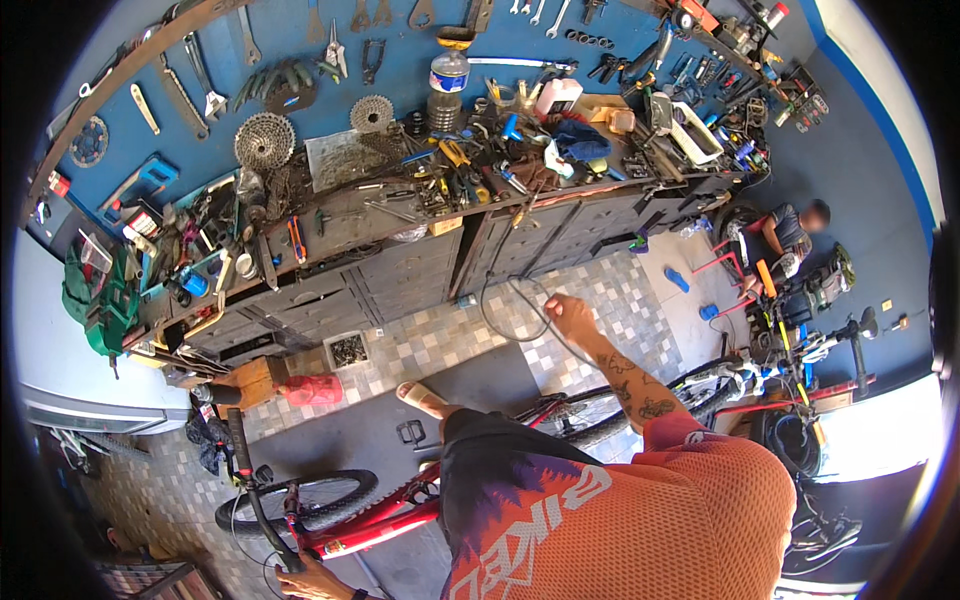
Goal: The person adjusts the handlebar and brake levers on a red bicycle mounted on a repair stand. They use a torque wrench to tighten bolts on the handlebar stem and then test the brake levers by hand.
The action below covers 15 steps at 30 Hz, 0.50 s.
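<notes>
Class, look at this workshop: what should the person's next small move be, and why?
Probably the right hand should draw the grey hose or cable toward the red bicycle: it holds that looped line out over the tiles, while the left hand is at the handlebar.

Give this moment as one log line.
left hand on black handlebar; right hand holding looped grey hose; nearby: red bicycle, workbench

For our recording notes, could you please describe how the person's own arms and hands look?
The right hand is bare; its forearm bears dark tattoos below a short orange-red sleeve. The left hand is bare too, with a dark wrist band.
</notes>
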Available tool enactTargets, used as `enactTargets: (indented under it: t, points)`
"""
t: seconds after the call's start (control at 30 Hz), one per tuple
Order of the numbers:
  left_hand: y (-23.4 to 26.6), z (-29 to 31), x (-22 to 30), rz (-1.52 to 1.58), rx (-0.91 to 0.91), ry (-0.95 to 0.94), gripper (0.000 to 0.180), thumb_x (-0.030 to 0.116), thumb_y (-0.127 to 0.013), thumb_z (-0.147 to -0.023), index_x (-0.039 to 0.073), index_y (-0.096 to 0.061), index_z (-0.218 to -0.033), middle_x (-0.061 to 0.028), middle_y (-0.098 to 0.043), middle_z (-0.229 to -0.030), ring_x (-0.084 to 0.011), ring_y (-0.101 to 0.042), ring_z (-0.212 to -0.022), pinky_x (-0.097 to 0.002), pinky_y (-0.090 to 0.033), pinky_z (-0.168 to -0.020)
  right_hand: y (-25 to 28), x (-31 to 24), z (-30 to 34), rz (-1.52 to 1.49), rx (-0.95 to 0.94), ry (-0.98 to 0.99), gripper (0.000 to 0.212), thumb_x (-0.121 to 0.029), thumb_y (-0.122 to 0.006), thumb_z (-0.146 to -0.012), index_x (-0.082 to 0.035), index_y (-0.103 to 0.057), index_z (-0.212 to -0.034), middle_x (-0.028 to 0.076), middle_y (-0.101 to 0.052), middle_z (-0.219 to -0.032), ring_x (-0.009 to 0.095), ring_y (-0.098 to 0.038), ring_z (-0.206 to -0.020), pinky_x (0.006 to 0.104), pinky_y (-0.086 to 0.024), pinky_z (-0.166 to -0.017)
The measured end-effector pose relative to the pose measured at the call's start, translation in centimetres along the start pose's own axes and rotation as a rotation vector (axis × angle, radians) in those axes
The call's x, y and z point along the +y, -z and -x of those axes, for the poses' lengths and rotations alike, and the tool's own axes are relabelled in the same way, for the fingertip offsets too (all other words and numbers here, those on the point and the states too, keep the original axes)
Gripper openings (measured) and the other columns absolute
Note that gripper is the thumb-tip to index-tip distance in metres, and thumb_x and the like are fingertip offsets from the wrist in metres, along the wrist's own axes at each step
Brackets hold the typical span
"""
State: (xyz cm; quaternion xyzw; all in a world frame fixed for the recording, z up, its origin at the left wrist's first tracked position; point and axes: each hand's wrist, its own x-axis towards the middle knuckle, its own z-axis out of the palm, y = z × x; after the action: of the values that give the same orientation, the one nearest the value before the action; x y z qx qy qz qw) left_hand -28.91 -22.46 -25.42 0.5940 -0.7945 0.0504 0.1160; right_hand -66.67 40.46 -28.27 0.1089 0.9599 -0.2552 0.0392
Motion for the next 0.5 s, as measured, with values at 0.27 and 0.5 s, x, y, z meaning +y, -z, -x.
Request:
enactTargets:
  t: [0.27, 0.5]
  points:
    - [-0.2, -0.1, 4.7, -0.116, -0.153, 0.032, 0.069, 0.049, -0.067, -0.083, 0.007, -0.057, -0.136, -0.0188, -0.054, -0.119, -0.0403, -0.063, -0.107, -0.0585, -0.05, -0.086, 3.6, -1.0, -11.5, -0.004, 0.179, 0.095, 0.014, -0.023, -0.066, -0.095, -0.013, -0.075, -0.096, 0.011, -0.075, -0.092, 0.036, -0.073, -0.085, 0.0457, -0.056, -0.076]
    - [0.1, -0.6, 10.5, -0.191, -0.237, 0.057, 0.072, 0.041, -0.072, -0.079, 0.014, -0.052, -0.142, -0.0194, -0.056, -0.123, -0.0413, -0.061, -0.114, -0.0572, -0.049, -0.091, 7.6, -5.0, -32.9, 0.158, 0.603, 0.616, 0.028, -0.017, -0.074, -0.091, -0.008, -0.065, -0.115, 0.014, -0.067, -0.096, 0.04, -0.068, -0.093, 0.0497, -0.055, -0.077]
